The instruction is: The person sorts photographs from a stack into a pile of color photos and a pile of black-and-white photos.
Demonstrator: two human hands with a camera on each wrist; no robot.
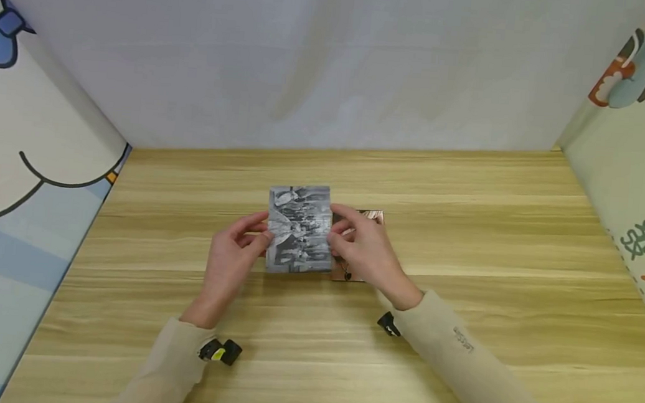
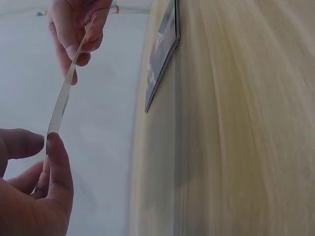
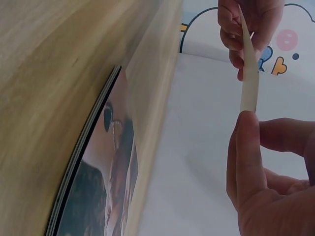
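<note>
Both hands hold up a thin black-and-white photo card showing a crowd of figures, raised above the table. My left hand pinches its left edge between thumb and fingers. At the opposite edge, my right hand pinches it the same way. Seen nearly edge-on in the left wrist view, the card looks slightly bowed. Below the right hand lies a thin dark-edged stack with a colour picture of a person on top; card and hand partly cover it in the head view.
The wood-grain table runs back to a pale wall. Cartoon-printed panels stand on the left and right. Small black devices sit at the left cuff and right cuff.
</note>
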